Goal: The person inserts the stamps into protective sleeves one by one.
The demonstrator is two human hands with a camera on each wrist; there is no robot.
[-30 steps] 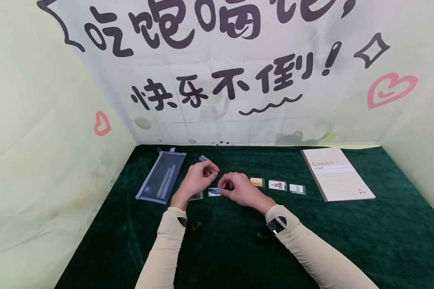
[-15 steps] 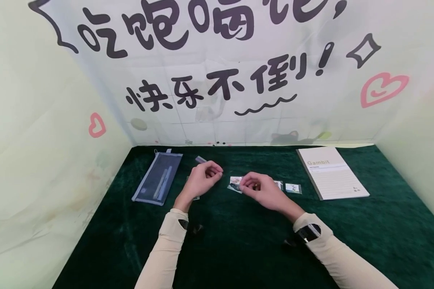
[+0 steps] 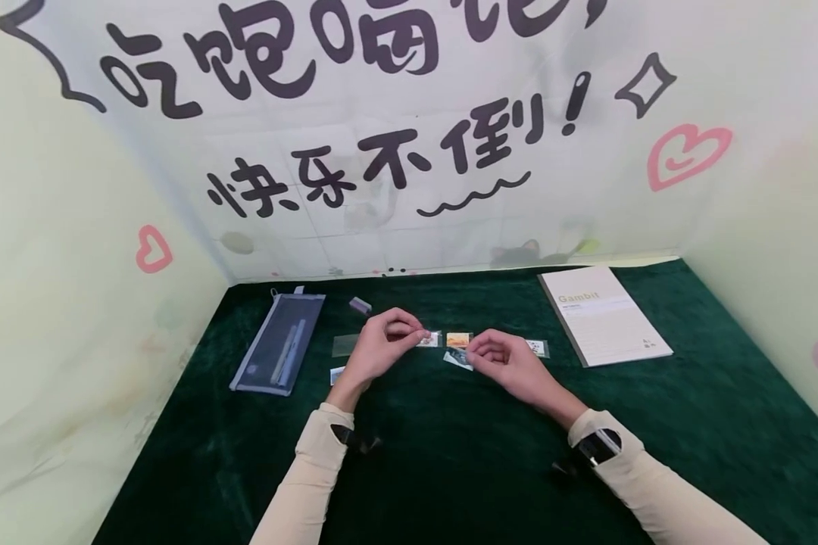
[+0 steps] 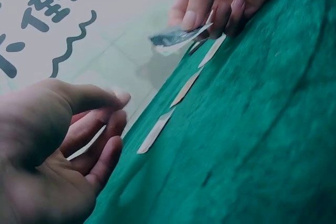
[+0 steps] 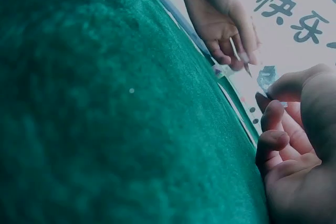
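Note:
My right hand [image 3: 507, 362] pinches a small blue-grey picture stamp [image 3: 458, 357] between thumb and forefinger. In the left wrist view this stamp [image 4: 176, 38] is slightly bent and held off the green cloth. My left hand [image 3: 385, 344] has its thumb and fingertips drawn together. A thin, clear-looking sleeve edge [image 5: 249, 70] pokes from them in the right wrist view; most of it is hidden. Behind the hands, small pictures in clear sleeves lie in a row, among them an orange one [image 3: 458, 340]. Near my left wrist lie a clear sleeve [image 3: 344, 346] and another stamp [image 3: 336, 375], partly covered.
A zipped mesh pencil case [image 3: 279, 344] with pens inside lies at the left. At the right is a notebook [image 3: 607, 316] marked "Gambit". A small purplish block [image 3: 360, 305] lies behind my left hand. The green cloth [image 3: 443, 469] ends at a printed backdrop.
My right hand has lifted the stamp from the cloth and moved right with it. My left hand has shifted right relative to the table, uncovering the clear sleeve. The head view has turned slightly.

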